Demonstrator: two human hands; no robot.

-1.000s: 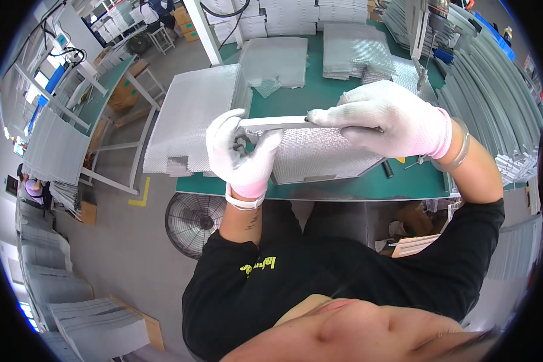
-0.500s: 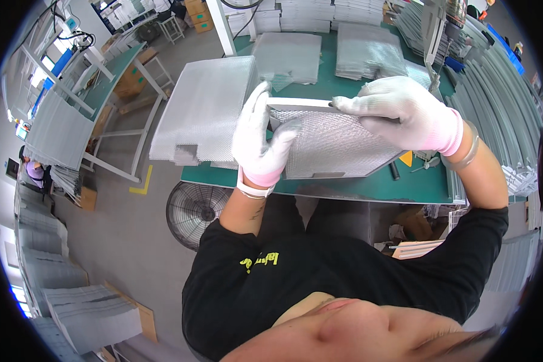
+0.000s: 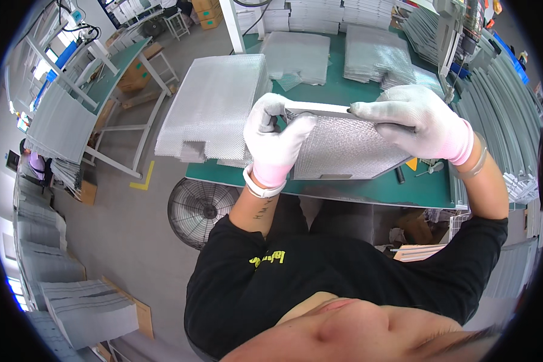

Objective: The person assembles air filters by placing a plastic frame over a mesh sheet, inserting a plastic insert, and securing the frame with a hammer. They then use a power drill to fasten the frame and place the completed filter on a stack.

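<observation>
A silver mesh filter panel point(image 3: 344, 149) in a metal frame is held up on edge over the front of the green workbench, its pale frame strip uppermost. My left hand point(image 3: 273, 137), in a white glove with a pink cuff, closes round the panel's upper left corner, fingers bent and thumb along the mesh face. On the upper right edge, my right hand point(image 3: 425, 123), gloved alike, pinches the frame between thumb and fingers. Some of its fingertips are hidden behind the panel. A tall stack of mesh sheets point(image 3: 208, 102) lies just left of my left hand.
Two lower mesh stacks point(image 3: 295, 57) point(image 3: 374, 51) lie farther back on the green workbench point(image 3: 368, 192). A dark-handled tool point(image 3: 400, 175) rests near its front edge. Long metal strips point(image 3: 495, 114) are piled at the right. Below left stands a floor fan point(image 3: 208, 210).
My left fingers, stretched upward before, have bent round the panel's corner. In the picture, both hands and the panel sit slightly farther right, as does the bench.
</observation>
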